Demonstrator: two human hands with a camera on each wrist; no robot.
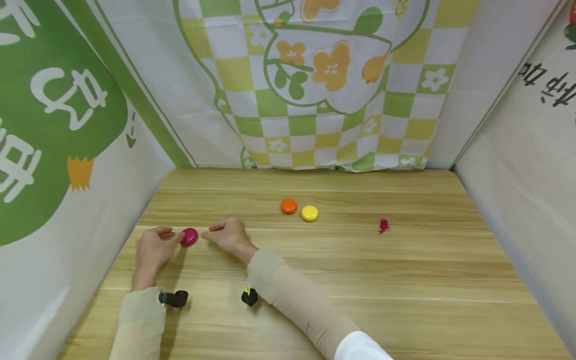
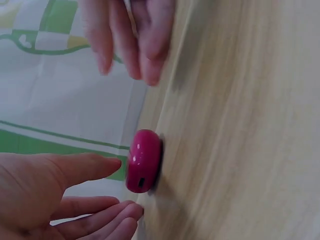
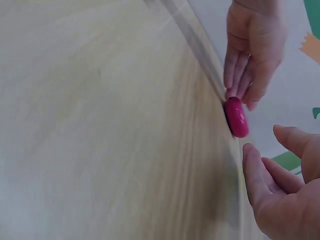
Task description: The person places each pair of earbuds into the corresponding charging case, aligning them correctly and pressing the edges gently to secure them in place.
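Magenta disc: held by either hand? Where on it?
Nothing visibly held. The magenta disc rests on the table; the left hand is at its edge, contact unclear, and the right hand is apart from it.

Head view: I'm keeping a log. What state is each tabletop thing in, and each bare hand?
Glossy magenta disc: lying flat on the wood-grain table.
Glossy yellow disc: lying flat.
Glossy orange disc: lying flat, beside the yellow disc, not touching.
Small magenta bundle: lying on the table; details unclear.
Left hand: beside the magenta disc; contact unclear.
Right hand: empty, apart from the magenta disc.
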